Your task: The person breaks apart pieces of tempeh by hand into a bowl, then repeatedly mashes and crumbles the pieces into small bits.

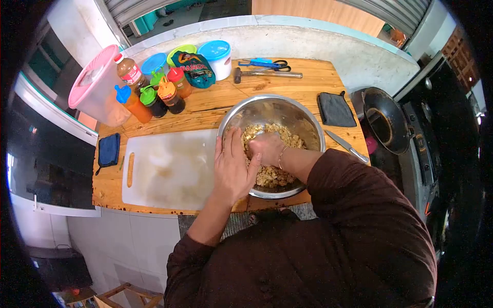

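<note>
My left hand (232,169) lies flat on the round steel bowl (308,123) rim. My right hand (266,147) clutches crumbly, lumpy tan mixture (275,174) inside.

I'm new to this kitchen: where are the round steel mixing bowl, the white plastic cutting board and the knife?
Round steel mixing bowl (287,110), head view, far inner wall.
White plastic cutting board (169,172), head view, middle.
Knife (340,142), head view, blade.
</note>
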`<state>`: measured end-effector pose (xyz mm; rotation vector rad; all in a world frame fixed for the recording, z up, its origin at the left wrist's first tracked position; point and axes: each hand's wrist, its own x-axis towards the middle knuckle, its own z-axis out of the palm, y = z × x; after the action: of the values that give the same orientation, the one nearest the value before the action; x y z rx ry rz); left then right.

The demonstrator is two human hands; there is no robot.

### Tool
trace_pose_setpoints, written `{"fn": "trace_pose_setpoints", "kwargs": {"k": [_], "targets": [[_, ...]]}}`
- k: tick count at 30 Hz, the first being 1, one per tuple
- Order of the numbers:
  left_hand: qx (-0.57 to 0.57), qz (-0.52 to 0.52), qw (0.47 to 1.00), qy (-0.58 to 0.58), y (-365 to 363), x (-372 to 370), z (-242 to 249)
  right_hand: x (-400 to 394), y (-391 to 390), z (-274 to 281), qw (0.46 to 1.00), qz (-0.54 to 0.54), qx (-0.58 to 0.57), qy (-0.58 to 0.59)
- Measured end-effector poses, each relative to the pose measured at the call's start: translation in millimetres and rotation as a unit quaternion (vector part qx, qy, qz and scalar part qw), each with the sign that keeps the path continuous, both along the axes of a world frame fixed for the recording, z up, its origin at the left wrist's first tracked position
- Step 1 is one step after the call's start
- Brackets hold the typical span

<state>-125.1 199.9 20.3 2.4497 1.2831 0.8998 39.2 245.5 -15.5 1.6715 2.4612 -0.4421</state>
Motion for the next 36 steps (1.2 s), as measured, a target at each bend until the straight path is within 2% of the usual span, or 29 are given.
{"fn": "trace_pose_setpoints", "kwargs": {"k": [3,6,9,12,13,16,17,20,21,24,28,31,34,36], "targets": [[0.002,-0.003,1.0,0.007,0,1,0,4,5,1,1.0,0.011,0.003,0.018],[0.009,0.008,1.0,0.01,-1,1,3,15,7,5,0.993,0.098,0.045,0.045],[0.008,0.015,1.0,0.015,-1,1,4,15,4,25,0.998,0.047,0.01,0.042],[0.0,0.024,0.999,0.022,-5,4,8,47,26,10,0.981,0.126,0.14,-0.044],[-0.001,0.029,0.999,0.024,-6,5,10,52,32,30,0.969,0.174,0.069,-0.164],[-0.001,0.049,0.999,0.018,-7,9,11,75,23,9,0.987,0.049,-0.029,-0.149],[-0.002,0.05,0.999,0.017,-7,10,11,77,12,0,0.993,0.048,-0.044,-0.099],[-0.001,0.052,0.999,0.015,-4,11,10,72,4,-4,0.986,0.15,-0.047,-0.057],[0.001,0.05,0.999,0.017,-4,10,9,58,-4,20,0.998,0.049,-0.027,-0.009],[0.002,0.043,0.999,0.027,-5,9,10,62,13,27,0.99,0.134,0.04,-0.006],[-0.009,0.037,0.999,0.026,-4,8,11,68,20,13,0.998,0.031,0.053,0.019],[-0.014,0.032,0.999,0.03,-3,7,11,61,5,17,0.997,0.014,0.05,0.048],[-0.008,0.028,0.999,0.032,-4,8,12,67,7,-5,0.987,0.135,0.077,0.049],[-0.009,0.029,0.999,0.038,-4,7,11,64,2,-6,0.996,0.071,0.029,0.048]]}}
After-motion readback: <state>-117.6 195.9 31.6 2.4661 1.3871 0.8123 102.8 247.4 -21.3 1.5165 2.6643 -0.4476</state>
